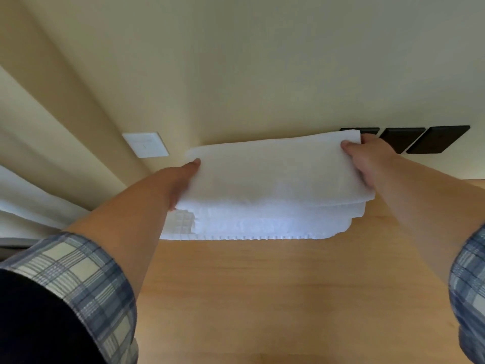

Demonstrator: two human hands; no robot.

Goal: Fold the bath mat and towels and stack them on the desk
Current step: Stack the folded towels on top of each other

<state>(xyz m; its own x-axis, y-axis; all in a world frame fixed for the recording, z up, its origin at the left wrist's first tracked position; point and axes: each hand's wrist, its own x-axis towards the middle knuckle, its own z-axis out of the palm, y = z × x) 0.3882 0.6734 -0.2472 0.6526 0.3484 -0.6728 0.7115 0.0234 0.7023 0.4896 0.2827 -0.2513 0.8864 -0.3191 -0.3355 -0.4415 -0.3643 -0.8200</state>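
Head view: a folded white terry towel (273, 172) is just over a pile of folded white towels (262, 222), which lies on a white waffle-pattern bath mat (181, 224) at the far side of the light wooden table (262, 298), close to the wall. The left hand (181, 179) and the right hand (367, 161) pinch its two short ends, thumbs on top and the other fingers (367, 179) curled below. I judge the towel light, soft and floppy. Held at both ends with support underneath, the fold should not open.

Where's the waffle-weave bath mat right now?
Head view, centre: the bath mat lies on the desk at the stack's bottom, beneath the folded towel, corner showing below the left hand.
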